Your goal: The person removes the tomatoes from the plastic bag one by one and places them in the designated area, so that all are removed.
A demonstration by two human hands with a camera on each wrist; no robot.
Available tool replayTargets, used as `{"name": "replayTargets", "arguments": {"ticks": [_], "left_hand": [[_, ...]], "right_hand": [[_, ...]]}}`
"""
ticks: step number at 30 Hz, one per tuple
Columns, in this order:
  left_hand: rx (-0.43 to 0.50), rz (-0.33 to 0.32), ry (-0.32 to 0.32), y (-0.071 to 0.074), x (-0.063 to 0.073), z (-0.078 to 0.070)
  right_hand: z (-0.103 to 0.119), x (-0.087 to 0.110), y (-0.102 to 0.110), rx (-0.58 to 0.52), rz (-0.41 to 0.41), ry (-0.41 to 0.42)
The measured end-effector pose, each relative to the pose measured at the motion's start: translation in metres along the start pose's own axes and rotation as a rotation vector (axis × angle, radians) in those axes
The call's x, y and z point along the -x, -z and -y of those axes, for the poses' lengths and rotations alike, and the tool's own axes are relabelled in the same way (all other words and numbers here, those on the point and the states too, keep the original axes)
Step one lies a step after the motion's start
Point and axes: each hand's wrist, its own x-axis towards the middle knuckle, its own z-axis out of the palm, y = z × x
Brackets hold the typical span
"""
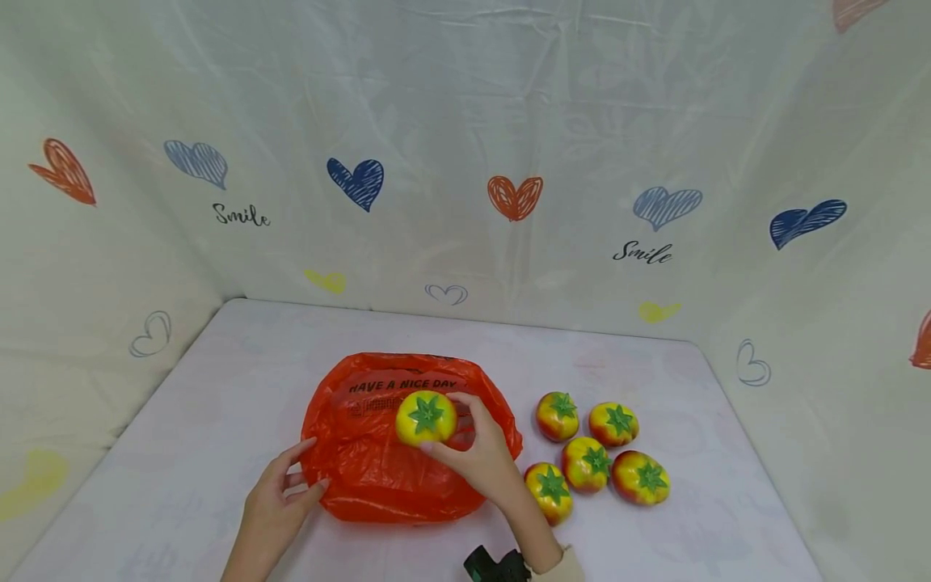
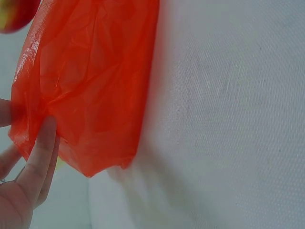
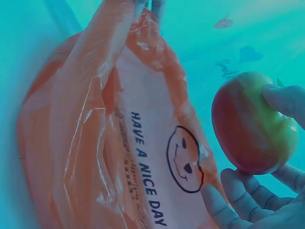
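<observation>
A red plastic bag printed "HAVE A NICE DAY" lies on the table, its mouth spread. At its left edge my left hand pinches the plastic; in the left wrist view the fingers stand on both sides of the film. My right hand grips a round red-and-yellow fruit, perhaps a toy tomato or persimmon, over the bag. Its green star-shaped calyx faces up. The right wrist view shows the fruit between thumb and fingers, apart from the printed side of the bag.
Several similar fruits sit in a cluster right of the bag, close to my right forearm. A white cloth with hearts hangs behind the white table. A black device is at the right wrist.
</observation>
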Motion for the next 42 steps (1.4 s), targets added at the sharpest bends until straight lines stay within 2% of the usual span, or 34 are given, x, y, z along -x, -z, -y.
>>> {"name": "replayTargets", "arguments": {"ticks": [14, 27, 37, 42], "left_hand": [[-0.002, 0.003, 0.001, 0.000, -0.001, 0.000], [-0.002, -0.001, 0.006, 0.000, -0.001, 0.000], [-0.016, -0.005, -0.024, 0.001, 0.000, 0.000], [-0.015, -0.004, -0.022, 0.001, 0.000, -0.001]], "right_hand": [[-0.006, 0.034, 0.026, -0.099, -0.145, -0.126], [-0.017, 0.060, 0.049, -0.079, -0.287, -0.257], [-0.035, 0.075, 0.069, -0.035, -0.374, -0.327], [-0.065, 0.083, 0.077, -0.021, -0.448, -0.316]]}}
